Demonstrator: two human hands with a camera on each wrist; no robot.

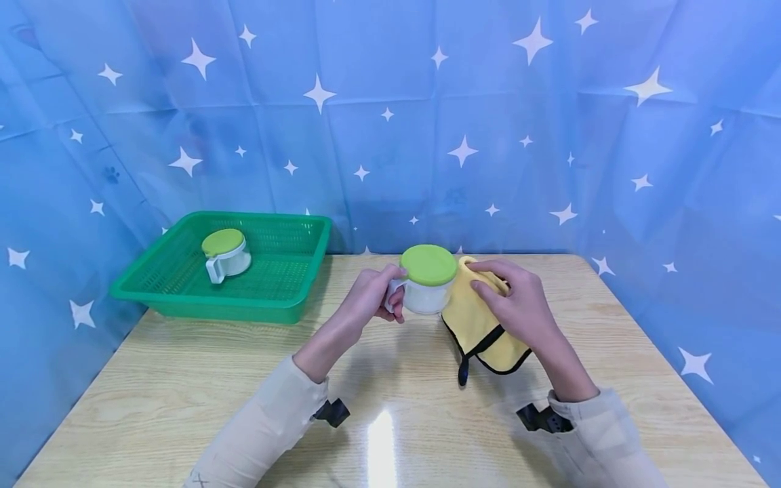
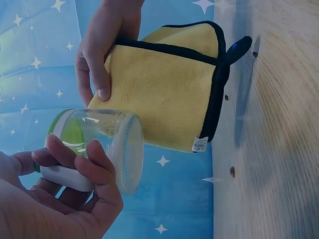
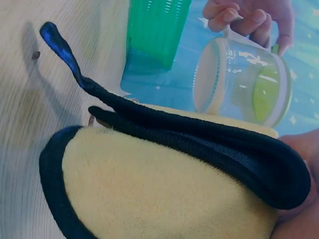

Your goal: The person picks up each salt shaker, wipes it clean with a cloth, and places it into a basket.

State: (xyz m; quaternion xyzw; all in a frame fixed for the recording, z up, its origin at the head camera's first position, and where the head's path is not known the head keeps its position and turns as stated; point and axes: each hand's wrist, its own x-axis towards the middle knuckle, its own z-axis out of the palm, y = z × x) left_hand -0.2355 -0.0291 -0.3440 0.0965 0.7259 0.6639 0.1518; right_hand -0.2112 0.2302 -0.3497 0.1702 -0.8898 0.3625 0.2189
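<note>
My left hand (image 1: 372, 295) grips the white handle of a clear jar (image 1: 427, 297) with a green lid (image 1: 429, 264), held up over the table. In the left wrist view, the fingers curl round the handle and the jar's ribbed base (image 2: 131, 154) faces the table. My right hand (image 1: 515, 295) pinches a folded yellow cloth (image 1: 470, 318) with black edging near its top. The cloth hangs right at the jar's side, overlapping it in the wrist views. A black loop (image 2: 239, 50) sticks out from the cloth's lower corner.
On the left of the wooden table (image 1: 390, 379), a green plastic basket (image 1: 287, 313) holds a second green-lidded jar (image 1: 234, 262) with a white handle. A blue curtain (image 1: 390, 183) with white stars rises behind the table and along both sides.
</note>
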